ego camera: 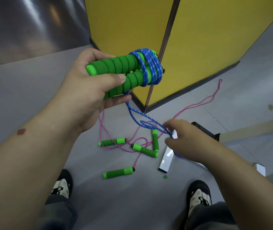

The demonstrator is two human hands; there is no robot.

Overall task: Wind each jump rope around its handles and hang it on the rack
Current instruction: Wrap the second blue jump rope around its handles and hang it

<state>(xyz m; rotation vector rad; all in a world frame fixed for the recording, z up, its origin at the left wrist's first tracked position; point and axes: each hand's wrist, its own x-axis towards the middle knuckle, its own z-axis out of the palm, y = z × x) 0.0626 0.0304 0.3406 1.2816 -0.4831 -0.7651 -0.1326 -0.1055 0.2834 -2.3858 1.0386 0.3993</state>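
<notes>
My left hand [89,85] grips two green foam handles [119,70] side by side, held out in front of me. A blue rope [150,67] is wound in several turns round their far ends. Its loose tail [133,114] hangs down and runs to my right hand [187,140], which is blurred and pinches the rope lower right. On the grey floor below lie pink ropes [194,105] in a tangle with several green handles [114,141], [145,150], [155,141], [118,172].
A yellow panel corner with a dark base [149,107] stands just ahead. A white metal frame foot [165,161] and a dark bracket [205,131] lie at my right. My two shoes [61,186], [199,198] stand at the bottom. A small green scrap [165,176] lies nearby.
</notes>
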